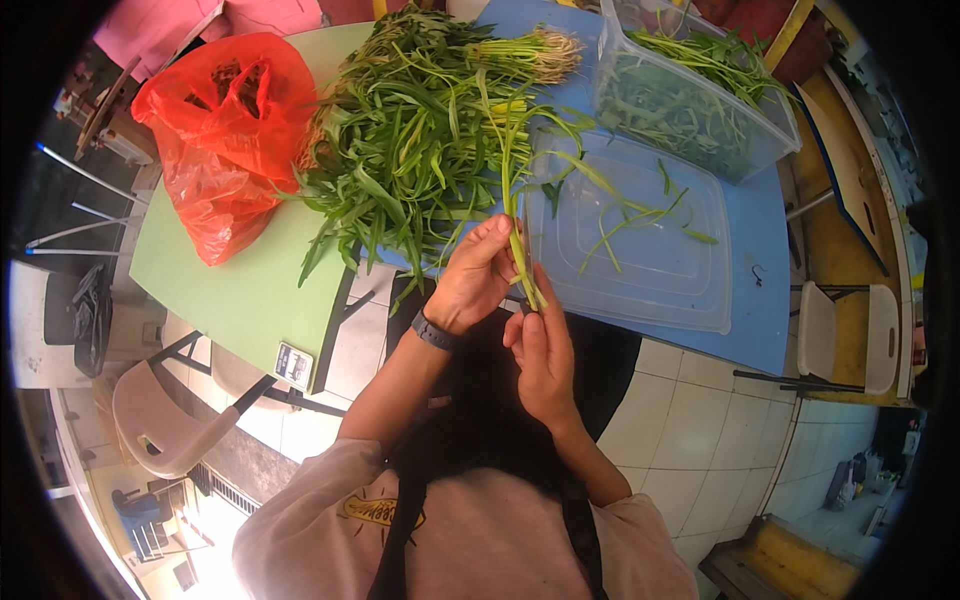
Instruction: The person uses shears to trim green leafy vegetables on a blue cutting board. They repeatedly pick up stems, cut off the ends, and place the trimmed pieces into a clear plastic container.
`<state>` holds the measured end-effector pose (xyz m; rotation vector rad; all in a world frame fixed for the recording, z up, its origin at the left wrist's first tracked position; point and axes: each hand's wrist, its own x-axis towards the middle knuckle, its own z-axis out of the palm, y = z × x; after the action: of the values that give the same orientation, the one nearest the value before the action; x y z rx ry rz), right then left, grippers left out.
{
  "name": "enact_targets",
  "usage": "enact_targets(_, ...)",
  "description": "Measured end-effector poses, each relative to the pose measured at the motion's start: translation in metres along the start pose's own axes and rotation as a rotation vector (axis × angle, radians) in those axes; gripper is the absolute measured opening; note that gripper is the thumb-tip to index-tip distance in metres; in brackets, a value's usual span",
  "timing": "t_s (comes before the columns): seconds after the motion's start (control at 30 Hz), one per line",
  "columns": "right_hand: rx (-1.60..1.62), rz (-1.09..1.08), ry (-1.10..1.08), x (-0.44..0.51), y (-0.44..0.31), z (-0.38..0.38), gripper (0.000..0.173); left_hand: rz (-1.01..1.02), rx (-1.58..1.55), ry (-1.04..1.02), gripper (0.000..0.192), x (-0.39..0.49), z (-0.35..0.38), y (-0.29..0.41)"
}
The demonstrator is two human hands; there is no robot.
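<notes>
My left hand [480, 270], with a dark watch on the wrist, pinches a green leafy vegetable stalk [516, 244] between thumb and fingers. Its cut end points down towards me. My right hand [544, 349] is at that lower end, closed around what looks like a knife [526, 229], its narrow blade upright along the stalk and its handle mostly hidden. Beyond my hands lies a large heap of long-leaved greens [405, 142]. A rooted bundle [525, 56] rests at its top right. Loose stems [637, 210] lie on a clear plastic lid [645, 292] to the right.
A clear plastic tub [675, 120] holding greens stands at the back right of the blue table [757, 322]. On the green table [232, 300] are a red plastic bag [232, 142] and a small printed card [293, 365] near the edge. Folding chairs [172, 420] stand around.
</notes>
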<state>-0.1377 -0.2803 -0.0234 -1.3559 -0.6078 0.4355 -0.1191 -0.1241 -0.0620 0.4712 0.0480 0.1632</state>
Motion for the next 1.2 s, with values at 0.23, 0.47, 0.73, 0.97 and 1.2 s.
enact_targets(0.23, 0.007, 0.008, 0.029, 0.000, 0.003, 0.003, 0.047, 0.004, -0.036, 0.028, 0.028, -0.002, -0.003, -0.005)
enact_targets(0.47, 0.051, -0.013, 0.048, 0.006, 0.007, 0.004, 0.047, -0.022, 0.033, -0.059, 0.028, -0.006, 0.002, -0.007)
enact_targets(0.73, 0.087, 0.035, 0.054, 0.001, -0.003, -0.002, 0.047, 0.010, 0.101, 0.047, 0.032, 0.000, 0.027, 0.009)
enact_targets(0.97, 0.114, 0.082, 0.066, -0.004, 0.000, -0.005, 0.043, 0.014, 0.075, 0.034, 0.023, 0.000, 0.018, 0.007)
enact_targets(1.2, 0.062, -0.021, 0.070, 0.005, 0.013, 0.002, 0.051, -0.001, 0.020, -0.031, 0.019, -0.009, 0.014, -0.006)
